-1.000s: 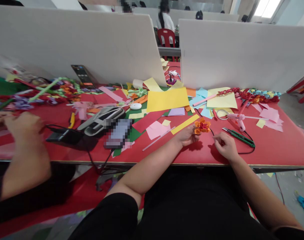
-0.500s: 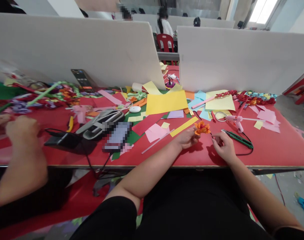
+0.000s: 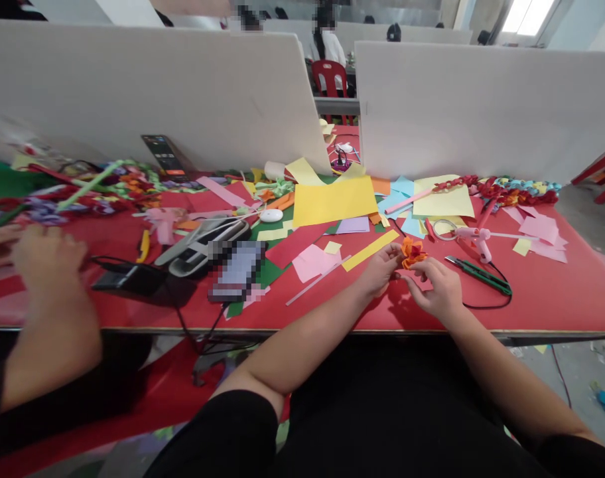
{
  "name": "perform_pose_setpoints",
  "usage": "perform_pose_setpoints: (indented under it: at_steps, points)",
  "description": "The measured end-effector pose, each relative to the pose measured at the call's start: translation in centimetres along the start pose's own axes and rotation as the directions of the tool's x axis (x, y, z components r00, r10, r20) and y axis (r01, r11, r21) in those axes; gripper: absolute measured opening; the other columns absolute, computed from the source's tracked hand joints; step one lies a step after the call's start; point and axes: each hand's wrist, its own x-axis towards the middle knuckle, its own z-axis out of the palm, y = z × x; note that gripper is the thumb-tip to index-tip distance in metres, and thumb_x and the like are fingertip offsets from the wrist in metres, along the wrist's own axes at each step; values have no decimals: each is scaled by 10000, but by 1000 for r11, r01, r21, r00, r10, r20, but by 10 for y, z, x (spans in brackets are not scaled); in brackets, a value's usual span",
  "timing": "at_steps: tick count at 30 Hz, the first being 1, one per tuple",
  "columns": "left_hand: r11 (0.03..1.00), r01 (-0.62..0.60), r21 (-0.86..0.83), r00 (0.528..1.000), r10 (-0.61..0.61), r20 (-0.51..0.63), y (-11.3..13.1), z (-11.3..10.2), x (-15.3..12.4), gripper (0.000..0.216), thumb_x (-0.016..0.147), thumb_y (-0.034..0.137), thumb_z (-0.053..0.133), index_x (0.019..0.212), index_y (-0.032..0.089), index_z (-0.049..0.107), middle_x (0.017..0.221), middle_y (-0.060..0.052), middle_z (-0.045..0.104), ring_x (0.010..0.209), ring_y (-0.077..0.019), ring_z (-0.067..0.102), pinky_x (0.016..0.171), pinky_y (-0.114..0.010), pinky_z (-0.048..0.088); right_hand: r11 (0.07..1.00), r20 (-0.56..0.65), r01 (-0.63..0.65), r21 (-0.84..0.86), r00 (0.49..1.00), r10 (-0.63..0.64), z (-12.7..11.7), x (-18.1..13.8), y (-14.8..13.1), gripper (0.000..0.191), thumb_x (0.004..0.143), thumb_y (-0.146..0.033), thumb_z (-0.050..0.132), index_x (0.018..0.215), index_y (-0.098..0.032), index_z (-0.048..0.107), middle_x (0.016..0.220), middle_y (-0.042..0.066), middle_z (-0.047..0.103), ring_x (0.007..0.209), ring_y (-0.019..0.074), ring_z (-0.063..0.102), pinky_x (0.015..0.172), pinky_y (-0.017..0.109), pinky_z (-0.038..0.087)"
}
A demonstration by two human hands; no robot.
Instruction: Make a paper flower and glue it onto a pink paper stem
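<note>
An orange paper flower with a reddish middle is held just above the red table, in front of my body. My left hand is closed, pinching it from the left with thumb and fingertips. From the right, my right hand has curled its fingers against the lower edge of the petals, its thumb reaching toward the left fingertips. Whatever lies between the fingertips under the flower is too small to make out. A green utility knife lies right of my right hand, and a yellow paper strip beside my left.
A pink glue gun rests at the right with its cord. Yellow paper, pink sheets and a phone cover the middle. White partitions stand behind. At far left, another person's hands are at the table.
My right hand has moved left, from apart to touching the flower. The flower has turned and shifted slightly right in the view. The other person's arm moved slightly.
</note>
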Motion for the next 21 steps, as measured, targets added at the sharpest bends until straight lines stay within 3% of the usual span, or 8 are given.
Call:
perform_pose_setpoints:
  at_steps: [7,13,17,21]
  points:
    - [998,-45,45,999,46,-7,4,5,-2,697,663,718,1042,1008,207,715,880,2,687,716,-106,589,536,-186,362,993,8,-102,53,995,101,-6,3,4,109,1075,-183,714,1101,-265,781,940,37,754,690,174,668,624,328,547]
    - [993,-98,62,995,95,40,3,3,-2,709,679,746,1025,1030,200,739,892,-15,702,716,-114,580,549,-213,377,996,-4,-84,-3,996,84,-7,9,4,124,1086,-192,683,1103,-266,782,956,49,757,760,198,706,686,342,578]
    - [990,-131,60,990,127,60,2,2,0,723,656,756,1033,998,200,722,822,3,660,663,-105,522,546,-232,381,993,-26,-117,-3,993,117,-6,13,1,118,1058,-177,690,1066,-263,771,898,29,733,719,189,680,651,332,556]
    - [991,-124,50,992,122,39,2,2,-1,717,647,707,1059,1031,207,716,883,-12,681,720,-126,575,563,-235,405,986,-48,-167,17,985,168,-8,14,-5,113,1005,-157,727,1027,-268,738,772,-18,658,640,170,615,587,312,500]
